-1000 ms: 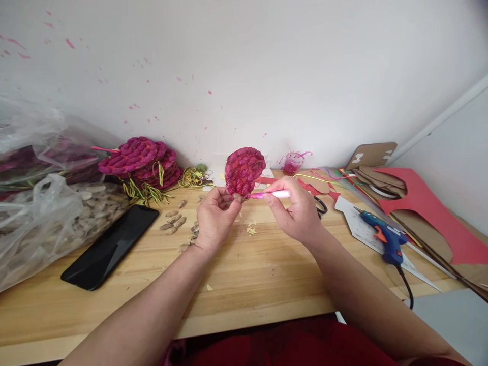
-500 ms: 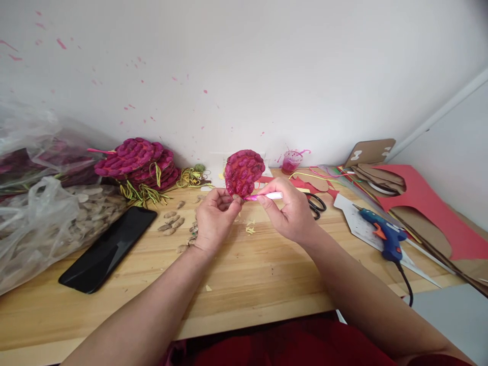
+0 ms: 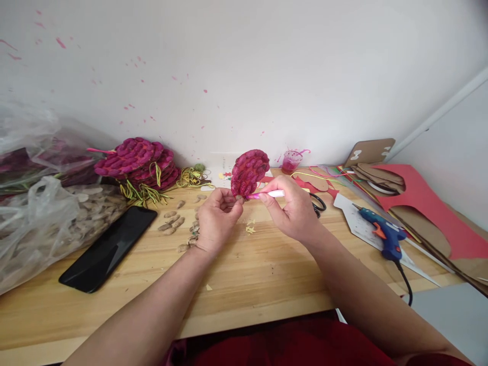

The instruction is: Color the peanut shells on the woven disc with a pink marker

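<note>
A round disc covered in magenta-painted peanut shells (image 3: 249,172) stands upright above the table, tilted, its lower edge pinched by my left hand (image 3: 219,216). My right hand (image 3: 292,208) grips a white-handled paintbrush (image 3: 275,193) between thumb and fingers. The brush's pink-stained end meets the disc's lower edge, close to my left fingertips; the bristles are hard to make out. Behind my right hand is a clear plastic cup of magenta paint (image 3: 292,160), with paint drips on its rim.
At left lie a black phone (image 3: 110,249), a plastic bag of peanut shells (image 3: 76,218) and stacked magenta discs (image 3: 131,157). Loose peanuts (image 3: 173,222) lie near my left wrist. At right are black-handled scissors (image 3: 319,203), a blue glue gun (image 3: 385,234) and red cut sheet (image 3: 430,203).
The disc has shifted slightly right and turned, showing a narrower face. My left hand has moved slightly right with it; the brush stays at the lower edge.
</note>
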### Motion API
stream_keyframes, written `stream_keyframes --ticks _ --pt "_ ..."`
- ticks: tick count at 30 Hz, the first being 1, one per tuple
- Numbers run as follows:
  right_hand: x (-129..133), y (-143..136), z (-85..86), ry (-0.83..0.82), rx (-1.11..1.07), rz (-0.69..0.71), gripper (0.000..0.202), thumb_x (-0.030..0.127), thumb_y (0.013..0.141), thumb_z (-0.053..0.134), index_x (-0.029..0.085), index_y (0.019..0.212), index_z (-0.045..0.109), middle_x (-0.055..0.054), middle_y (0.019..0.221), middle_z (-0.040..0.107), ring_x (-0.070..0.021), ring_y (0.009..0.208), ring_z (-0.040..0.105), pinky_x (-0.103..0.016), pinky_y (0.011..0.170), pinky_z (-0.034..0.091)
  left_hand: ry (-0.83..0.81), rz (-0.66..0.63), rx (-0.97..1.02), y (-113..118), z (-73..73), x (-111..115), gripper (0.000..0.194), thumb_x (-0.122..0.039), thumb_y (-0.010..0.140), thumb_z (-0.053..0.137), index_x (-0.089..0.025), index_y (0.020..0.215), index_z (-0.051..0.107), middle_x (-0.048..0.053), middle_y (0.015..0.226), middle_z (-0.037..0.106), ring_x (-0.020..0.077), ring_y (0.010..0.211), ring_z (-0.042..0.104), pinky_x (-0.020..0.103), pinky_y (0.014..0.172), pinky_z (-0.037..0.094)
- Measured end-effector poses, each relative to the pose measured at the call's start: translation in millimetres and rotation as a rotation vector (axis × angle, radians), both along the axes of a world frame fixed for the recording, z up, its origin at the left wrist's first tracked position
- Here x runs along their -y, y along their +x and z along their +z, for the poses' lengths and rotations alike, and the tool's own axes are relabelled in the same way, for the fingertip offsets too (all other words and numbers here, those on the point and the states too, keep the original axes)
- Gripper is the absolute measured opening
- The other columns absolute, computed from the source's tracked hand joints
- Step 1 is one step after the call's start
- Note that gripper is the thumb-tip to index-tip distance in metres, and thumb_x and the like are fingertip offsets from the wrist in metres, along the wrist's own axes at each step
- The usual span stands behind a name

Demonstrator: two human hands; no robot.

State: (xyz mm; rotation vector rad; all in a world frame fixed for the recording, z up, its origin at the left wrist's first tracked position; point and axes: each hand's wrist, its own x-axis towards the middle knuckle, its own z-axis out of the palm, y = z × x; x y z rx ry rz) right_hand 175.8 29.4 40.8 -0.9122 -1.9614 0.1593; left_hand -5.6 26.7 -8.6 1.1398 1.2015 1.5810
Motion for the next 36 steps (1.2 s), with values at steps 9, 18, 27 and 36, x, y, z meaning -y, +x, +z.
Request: stream_keyframes --ticks 9,18,27,36 --pt "-0.1 3.2 1.3 -0.062 -0.074 -0.008 0.008 0.028 0.099 0.063 0.025 0.092 0.061 -0.002 0.087 0.074 -0.0199 0.079 0.066 -0.035 0.073 0.049 0.006 -0.046 0.073 -1.9 -0.3 -0.7 0.033 -0.031 0.068 0.091 -0.02 0.083 0.063 0.001 0.077 0.072 0.0164 0.074 0.073 0.027 0.074 0.058" --pt "-1.4 6.2 2.7 -0.119 -0.12 -0.036 0.009 0.029 0.099 0.063 0.024 0.091 0.061 -0.002 0.086 0.071 -0.0177 0.075 0.062 -0.034 0.072 0.047 -0.028 -0.065 0.132 -2.7 -4.1 -2.1 0.043 -0.04 0.066 0.094 -0.018 0.087 0.064 0.005 0.083 0.076 0.0197 0.08 0.077 0.031 0.079 0.061" --pt "-3.0 7.8 2.1 -0.176 -0.214 -0.049 0.013 0.032 0.099 0.064 0.022 0.091 0.063 -0.001 0.082 0.069 -0.0151 0.071 0.059 -0.031 0.069 0.046 -0.074 -0.083 0.275 -4.3 -3.4 -2.8 0.05 -0.042 0.063 0.097 -0.015 0.09 0.065 0.007 0.086 0.08 0.0195 0.079 0.078 0.031 0.076 0.062" --pt "-8.5 9.8 -3.6 -0.232 -0.299 -0.041 0.016 0.035 0.099 0.064 0.022 0.09 0.061 0.0 0.08 0.067 -0.0141 0.069 0.057 -0.03 0.062 0.041 -0.054 -0.081 0.276 -3.5 -1.8 -3.7 0.049 -0.041 0.062 0.098 -0.015 0.088 0.065 0.004 0.08 0.078 0.0165 0.075 0.076 0.026 0.073 0.06"
